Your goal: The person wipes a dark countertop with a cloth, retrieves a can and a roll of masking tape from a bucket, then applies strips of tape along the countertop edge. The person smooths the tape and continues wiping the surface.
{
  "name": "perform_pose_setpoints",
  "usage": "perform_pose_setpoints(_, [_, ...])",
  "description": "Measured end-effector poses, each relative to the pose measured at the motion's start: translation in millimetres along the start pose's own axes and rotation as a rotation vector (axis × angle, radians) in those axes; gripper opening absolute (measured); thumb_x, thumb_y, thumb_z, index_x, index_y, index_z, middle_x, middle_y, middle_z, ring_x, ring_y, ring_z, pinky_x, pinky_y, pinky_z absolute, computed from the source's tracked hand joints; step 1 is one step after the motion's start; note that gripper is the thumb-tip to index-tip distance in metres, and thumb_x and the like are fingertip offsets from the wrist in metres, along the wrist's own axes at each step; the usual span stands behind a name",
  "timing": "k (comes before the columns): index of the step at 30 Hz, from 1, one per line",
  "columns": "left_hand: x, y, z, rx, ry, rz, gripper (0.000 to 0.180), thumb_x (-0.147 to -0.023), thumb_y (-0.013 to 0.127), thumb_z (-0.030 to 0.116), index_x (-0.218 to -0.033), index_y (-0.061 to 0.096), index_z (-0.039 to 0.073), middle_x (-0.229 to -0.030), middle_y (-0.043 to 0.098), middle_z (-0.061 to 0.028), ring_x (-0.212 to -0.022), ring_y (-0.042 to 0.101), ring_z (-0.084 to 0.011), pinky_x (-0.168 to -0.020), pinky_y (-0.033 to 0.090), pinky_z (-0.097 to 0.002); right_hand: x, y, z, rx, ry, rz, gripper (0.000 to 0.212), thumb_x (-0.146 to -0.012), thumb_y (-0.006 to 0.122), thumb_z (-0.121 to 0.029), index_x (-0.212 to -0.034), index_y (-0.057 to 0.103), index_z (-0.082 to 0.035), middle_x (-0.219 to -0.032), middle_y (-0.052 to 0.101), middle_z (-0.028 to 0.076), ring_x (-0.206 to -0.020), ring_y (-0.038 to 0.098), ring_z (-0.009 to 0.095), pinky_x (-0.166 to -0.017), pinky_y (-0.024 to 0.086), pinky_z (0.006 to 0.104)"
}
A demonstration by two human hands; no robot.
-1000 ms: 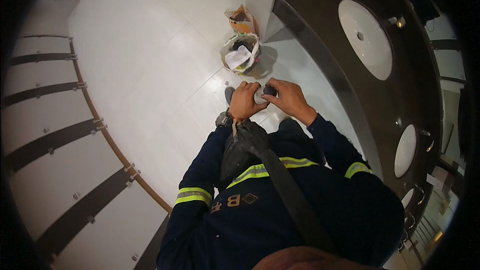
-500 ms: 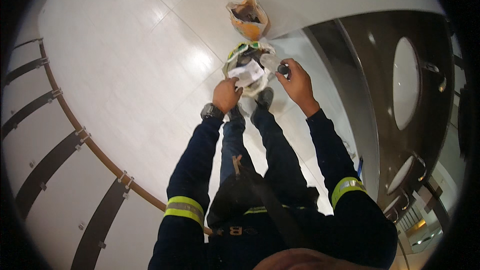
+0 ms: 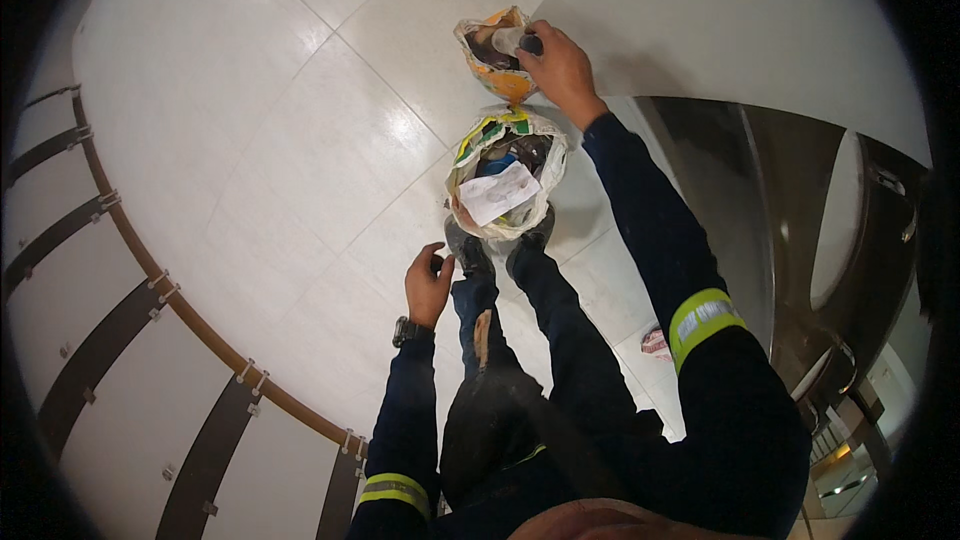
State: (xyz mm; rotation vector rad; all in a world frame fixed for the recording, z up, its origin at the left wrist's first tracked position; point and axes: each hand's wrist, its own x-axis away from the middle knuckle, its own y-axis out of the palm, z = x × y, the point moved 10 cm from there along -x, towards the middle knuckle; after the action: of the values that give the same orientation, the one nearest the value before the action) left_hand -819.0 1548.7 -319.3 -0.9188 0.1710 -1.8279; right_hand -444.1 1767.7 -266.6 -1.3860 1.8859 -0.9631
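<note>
My right hand (image 3: pixel 562 70) reaches forward and grips a translucent plastic bottle (image 3: pixel 507 40) by its dark end. The bottle lies over the mouth of the orange bag (image 3: pixel 515 87), which stands upright and has dark contents. My left hand (image 3: pixel 428 285) hangs beside my left shoe, its fingers curled around something small and dark that I cannot make out. Between my hands and nearer my feet stands a white bag (image 3: pixel 553 175) with green and yellow parts, its top wide apart. A white paper sheet (image 3: pixel 497 192) lies on the mixed items in it, among them a blue one (image 3: pixel 495 166).
Pale floor tiles (image 3: pixel 300 140) spread ahead and to the left. A row of cubicle panels (image 3: pixel 130 330) curves along the left. To the right runs a dark washbasin counter (image 3: pixel 800 190) with taps. A pale wall (image 3: pixel 740 30) rises at the far right.
My right hand has carried the bottle forward from the white bag to the orange bag. My left hand has left the paper sheet and drawn back toward me, to the left.
</note>
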Motion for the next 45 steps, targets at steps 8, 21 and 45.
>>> perform_pose_setpoints(8, [43, 21, -50, 0.037, -0.237, -0.047, 0.033, -0.095, 0.072, 0.02, -0.12, 0.069, 0.0, -0.078, 0.071, -0.0124, -0.07, 0.067, -0.0217, -0.067, 0.052, -0.0351, -3, 79, 56, 0.18, 0.08, -0.262, 0.042, -0.087, 0.075, -0.028, -0.122, 0.064, -0.007, -0.108, 0.072, 0.019, -0.101, 0.07, 0.039, -0.087, 0.056, 0.0493])
perform_pose_setpoints(21, [-38, 27, 1, -0.036, -0.079, -0.024, 0.034, -0.095, 0.071, 0.024, -0.119, 0.069, 0.0, -0.084, 0.073, -0.0149, -0.075, 0.071, -0.027, -0.069, 0.054, -0.0377, 127, 61, 16, -0.232, 0.097, -0.609, 0.041, -0.089, 0.072, -0.023, -0.124, 0.066, -0.003, -0.105, 0.072, 0.016, -0.097, 0.07, 0.036, -0.088, 0.056, 0.0459])
perform_pose_setpoints(45, [-31, 38, -23, 0.049, -0.103, 0.005, 0.036, -0.094, 0.072, 0.021, -0.125, 0.067, 0.002, -0.087, 0.073, -0.0156, -0.078, 0.071, -0.0273, -0.073, 0.055, -0.0378, 230, 145, 29, -0.434, 0.26, -0.575, 0.039, -0.096, 0.062, -0.027, -0.124, 0.068, 0.0, -0.112, 0.072, 0.023, -0.106, 0.068, 0.041, -0.095, 0.053, 0.0483])
